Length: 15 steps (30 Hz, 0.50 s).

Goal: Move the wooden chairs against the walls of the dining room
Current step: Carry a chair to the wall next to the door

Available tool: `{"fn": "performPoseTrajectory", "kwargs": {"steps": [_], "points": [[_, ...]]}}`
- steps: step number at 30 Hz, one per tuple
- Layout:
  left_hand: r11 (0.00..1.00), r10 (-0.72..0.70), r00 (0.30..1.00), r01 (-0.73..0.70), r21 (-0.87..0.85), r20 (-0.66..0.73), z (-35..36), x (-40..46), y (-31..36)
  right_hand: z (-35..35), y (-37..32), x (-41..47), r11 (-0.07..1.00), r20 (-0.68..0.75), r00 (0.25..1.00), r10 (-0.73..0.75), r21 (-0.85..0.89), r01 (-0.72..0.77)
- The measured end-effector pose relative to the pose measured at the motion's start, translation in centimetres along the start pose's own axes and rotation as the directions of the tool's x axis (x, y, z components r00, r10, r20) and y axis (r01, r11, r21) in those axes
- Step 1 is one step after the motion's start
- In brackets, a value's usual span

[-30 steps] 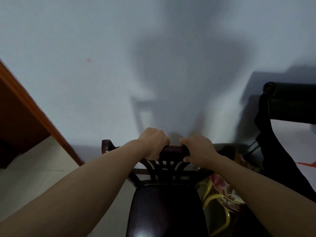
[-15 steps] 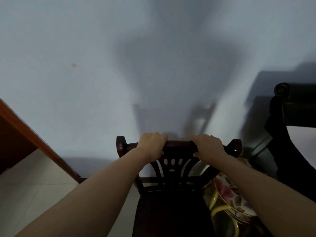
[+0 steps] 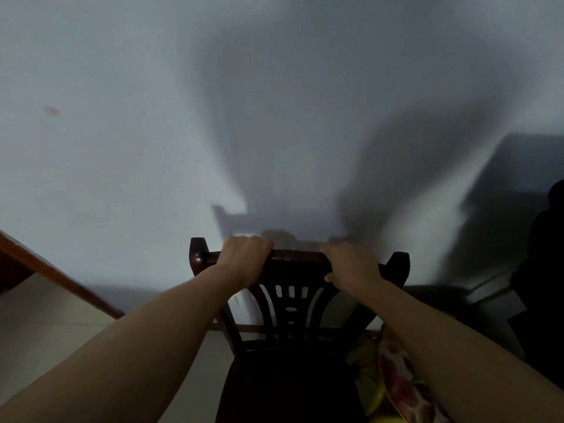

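Observation:
A dark wooden chair [image 3: 293, 315] with a carved slatted back stands right in front of me, its back turned toward the pale wall [image 3: 152, 132]. My left hand [image 3: 244, 257] grips the left part of the top rail, fingers curled over it. My right hand [image 3: 351, 264] grips the right part of the same rail. The dark seat [image 3: 287, 389] fills the bottom centre. The chair's legs are hidden below the frame.
A reddish-brown wooden trim [image 3: 58, 276] slants along the left above pale floor tiles [image 3: 36, 337]. A flowered, yellow-edged object [image 3: 399, 389] lies right of the seat. A dark shape [image 3: 543, 270] stands at the far right against the wall.
The chair back now stands square to the wall and looks closer to it. My hands have spread further apart on the top rail. The dark object at right has slid toward the frame edge.

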<state>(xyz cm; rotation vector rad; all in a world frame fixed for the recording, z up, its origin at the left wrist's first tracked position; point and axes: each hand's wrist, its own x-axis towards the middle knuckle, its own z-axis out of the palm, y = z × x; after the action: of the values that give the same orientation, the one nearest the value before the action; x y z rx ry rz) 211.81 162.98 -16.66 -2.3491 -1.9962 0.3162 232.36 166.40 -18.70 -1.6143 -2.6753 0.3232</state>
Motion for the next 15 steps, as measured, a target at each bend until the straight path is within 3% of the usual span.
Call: {"fn": "performPoseTrajectory", "kwargs": {"steps": [5,15], "points": [[0.998,-0.038,0.999,0.038,-0.042,0.010,0.8,2.3,-0.9,0.1,0.4,3.1,0.999,0.052,0.999,-0.004,-0.042,0.007],[0.994,-0.058,0.995,0.050,-0.098,-0.081,0.7,4.9,-1.6,-0.5,1.1,5.1,0.993,-0.022,0.999,-0.027,-0.115,0.024]]}}
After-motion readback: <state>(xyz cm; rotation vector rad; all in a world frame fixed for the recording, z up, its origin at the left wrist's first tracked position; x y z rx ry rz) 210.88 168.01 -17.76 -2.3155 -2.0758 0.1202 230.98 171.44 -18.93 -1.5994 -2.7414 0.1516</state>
